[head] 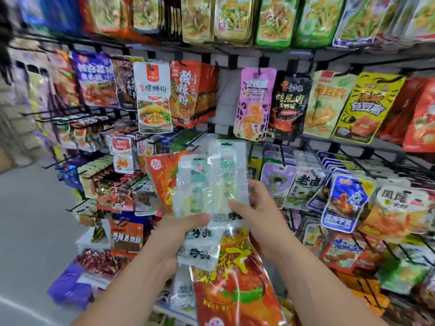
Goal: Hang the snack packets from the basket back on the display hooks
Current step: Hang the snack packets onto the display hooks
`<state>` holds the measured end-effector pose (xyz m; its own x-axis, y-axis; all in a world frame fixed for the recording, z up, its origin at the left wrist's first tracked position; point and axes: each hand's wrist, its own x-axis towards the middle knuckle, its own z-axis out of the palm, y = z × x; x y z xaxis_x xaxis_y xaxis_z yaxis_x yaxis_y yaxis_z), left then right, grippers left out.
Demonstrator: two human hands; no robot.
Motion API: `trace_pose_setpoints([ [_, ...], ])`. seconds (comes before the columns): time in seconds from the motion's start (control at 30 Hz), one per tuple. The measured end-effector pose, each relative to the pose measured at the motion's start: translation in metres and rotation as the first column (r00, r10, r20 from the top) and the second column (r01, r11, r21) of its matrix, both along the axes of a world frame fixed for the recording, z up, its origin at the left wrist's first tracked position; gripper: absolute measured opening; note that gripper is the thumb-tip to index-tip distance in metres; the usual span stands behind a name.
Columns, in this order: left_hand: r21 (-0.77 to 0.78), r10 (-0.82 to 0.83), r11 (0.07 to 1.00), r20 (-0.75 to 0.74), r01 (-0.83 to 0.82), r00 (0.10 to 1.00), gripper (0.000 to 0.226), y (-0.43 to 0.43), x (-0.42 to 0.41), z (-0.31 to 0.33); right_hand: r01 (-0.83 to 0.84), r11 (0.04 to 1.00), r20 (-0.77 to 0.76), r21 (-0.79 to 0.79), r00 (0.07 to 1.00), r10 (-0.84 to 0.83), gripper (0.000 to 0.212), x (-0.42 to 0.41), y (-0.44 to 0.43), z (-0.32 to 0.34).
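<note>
Rows of black display hooks (277,147) fill the wall ahead, hung thick with bright snack packets; a white noodle packet (154,97) and a pink packet (255,103) hang at mid height, with bare wall between them. Grey floor (30,208) shows at the left. Low in the middle, both hands hold up a fan of packets in front of the hooks. A large red-orange packet (235,278) hangs lowest, below the hands. Clear packets (211,180) with green print stand upright above them. Left hand (174,234) is closed on their lower left edge, thumb across the front. Right hand (261,212) grips the lower right edge, thumb on the front and fingers behind.
</note>
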<state>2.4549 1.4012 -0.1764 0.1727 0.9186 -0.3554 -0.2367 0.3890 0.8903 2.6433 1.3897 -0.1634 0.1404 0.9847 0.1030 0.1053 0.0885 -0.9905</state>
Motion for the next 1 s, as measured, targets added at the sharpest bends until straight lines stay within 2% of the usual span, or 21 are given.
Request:
trace_pose_setpoints([
  [0.07, 0.015, 0.035, 0.999, 0.014, -0.035, 0.999, 0.097, -0.005, 0.003, 0.0, -0.035, 0.999, 0.018, -0.005, 0.999, 0.035, 0.036, 0.005, -0.002, 0.004],
  [0.1, 0.036, 0.031, 0.999, 0.014, -0.031, 0.999, 0.094, -0.009, 0.005, 0.001, -0.052, 0.999, 0.019, -0.006, 0.998, 0.052, 0.035, 0.008, -0.003, 0.006],
  [0.23, 0.079, 0.047, 0.996, 0.0, -0.046, 0.999, 0.054, -0.017, 0.009, 0.005, -0.116, 0.993, 0.01, -0.025, 0.993, 0.116, 0.035, 0.017, -0.003, 0.015],
  [0.27, 0.077, 0.06, 0.995, -0.007, -0.059, 0.998, 0.05, -0.019, 0.009, 0.007, -0.125, 0.992, 0.017, -0.026, 0.992, 0.125, 0.036, 0.018, -0.001, 0.016],
  [0.4, 0.13, 0.146, 0.982, -0.091, -0.134, 0.985, 0.07, -0.017, 0.008, 0.013, -0.116, 0.993, 0.018, -0.029, 0.993, 0.117, 0.035, 0.009, 0.007, 0.025],
  [0.47, 0.16, 0.158, 0.977, -0.116, -0.138, 0.981, 0.057, -0.013, 0.005, 0.017, -0.096, 0.995, 0.003, -0.016, 0.995, 0.096, 0.027, 0.002, 0.011, 0.028],
  [0.57, 0.177, 0.111, 0.979, -0.067, -0.098, 0.992, 0.034, -0.004, -0.004, 0.026, -0.057, 0.998, 0.084, 0.026, 0.995, 0.054, 0.031, -0.011, 0.022, 0.033],
  [0.6, 0.188, 0.093, 0.979, -0.058, -0.081, 0.994, 0.036, 0.001, -0.008, 0.027, -0.039, 0.999, 0.112, 0.037, 0.993, 0.035, 0.033, -0.013, 0.026, 0.035],
  [0.7, 0.198, 0.07, 0.979, -0.082, -0.053, 0.994, 0.058, 0.022, -0.027, 0.033, -0.003, 0.998, 0.148, 0.062, 0.989, -0.006, 0.027, -0.021, 0.039, 0.048],
  [0.77, 0.23, 0.07, 0.972, -0.118, -0.041, 0.991, 0.06, 0.038, -0.042, 0.044, 0.022, 0.996, 0.15, 0.083, 0.988, -0.035, 0.026, -0.027, 0.047, 0.059],
  [0.8, 0.253, 0.059, 0.967, -0.118, -0.027, 0.991, 0.053, 0.046, -0.05, 0.05, 0.033, 0.995, 0.149, 0.093, 0.988, -0.047, 0.026, -0.03, 0.051, 0.065],
  [0.9, 0.291, -0.009, 0.957, -0.034, 0.018, 0.999, 0.01, 0.068, -0.075, 0.071, 0.075, 0.987, 0.099, 0.143, 0.991, -0.089, 0.023, -0.039, 0.063, 0.081],
  [1.0, 0.315, -0.083, 0.946, 0.012, 0.075, 0.996, 0.018, 0.095, -0.096, 0.083, 0.108, 0.976, 0.049, 0.188, 0.992, -0.119, 0.021, -0.045, 0.073, 0.095],
])
